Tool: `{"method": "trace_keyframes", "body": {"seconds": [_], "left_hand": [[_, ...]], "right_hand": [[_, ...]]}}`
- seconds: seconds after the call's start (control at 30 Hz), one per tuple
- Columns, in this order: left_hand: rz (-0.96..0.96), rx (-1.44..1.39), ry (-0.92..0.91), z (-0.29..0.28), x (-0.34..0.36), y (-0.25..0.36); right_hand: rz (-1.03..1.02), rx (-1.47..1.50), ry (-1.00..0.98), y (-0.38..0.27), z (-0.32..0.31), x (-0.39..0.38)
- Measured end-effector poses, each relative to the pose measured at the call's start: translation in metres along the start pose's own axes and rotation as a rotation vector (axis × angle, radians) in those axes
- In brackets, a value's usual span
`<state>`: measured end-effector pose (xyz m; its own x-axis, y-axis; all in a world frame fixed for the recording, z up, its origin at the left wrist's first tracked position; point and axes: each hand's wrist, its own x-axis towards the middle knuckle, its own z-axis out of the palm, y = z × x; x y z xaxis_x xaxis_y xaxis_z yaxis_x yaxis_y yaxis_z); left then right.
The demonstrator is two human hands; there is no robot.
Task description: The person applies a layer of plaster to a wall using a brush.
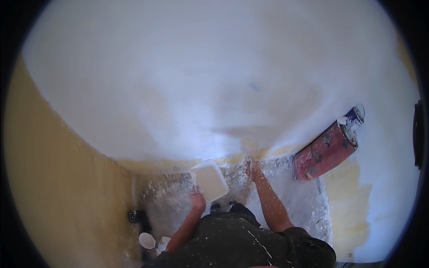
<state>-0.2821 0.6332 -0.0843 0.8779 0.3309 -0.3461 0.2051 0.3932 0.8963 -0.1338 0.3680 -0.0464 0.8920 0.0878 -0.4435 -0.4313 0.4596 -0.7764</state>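
Observation:
My left hand [197, 199] is closed on the lower left edge of a shallow white plastic tray [210, 181] with rounded corners. Pale material seems to cover its inside. To the right, my right hand [251, 169] reaches forward with its fingers wrapped around the handle of a putty knife [249, 146]. The broad, pale blade is up against the low part of the wall [192, 89] and blends with its colour. White coating covers most of that wall, while a yellow strip [152, 165] shows along its foot.
A scuffed red metal drum [324, 154] stands at the right, with a dark can [356, 115] on its top. White splatter marks the grey floor [295, 205]. A yellow wall [58, 165] rises at the left. White containers [146, 240] sit at lower left beside a black object [141, 219].

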Motion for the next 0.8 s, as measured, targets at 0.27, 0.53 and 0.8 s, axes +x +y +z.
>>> {"method": "trace_keyframes", "body": {"seconds": [0.27,0.53,0.8], "left_hand": [[-0.013,-0.137,-0.104,-0.006,0.010,-0.002],[0.101,-0.221,-0.059,0.010,-0.002,0.029],[0.061,-0.206,-0.056,0.019,-0.006,0.027]], "right_hand": [[-1.176,-2.061,0.172,-0.086,0.071,0.036],[-0.478,-0.166,-0.436,-0.352,0.214,-0.090],[-0.547,-0.252,-0.371,-0.277,0.137,0.011]]}}
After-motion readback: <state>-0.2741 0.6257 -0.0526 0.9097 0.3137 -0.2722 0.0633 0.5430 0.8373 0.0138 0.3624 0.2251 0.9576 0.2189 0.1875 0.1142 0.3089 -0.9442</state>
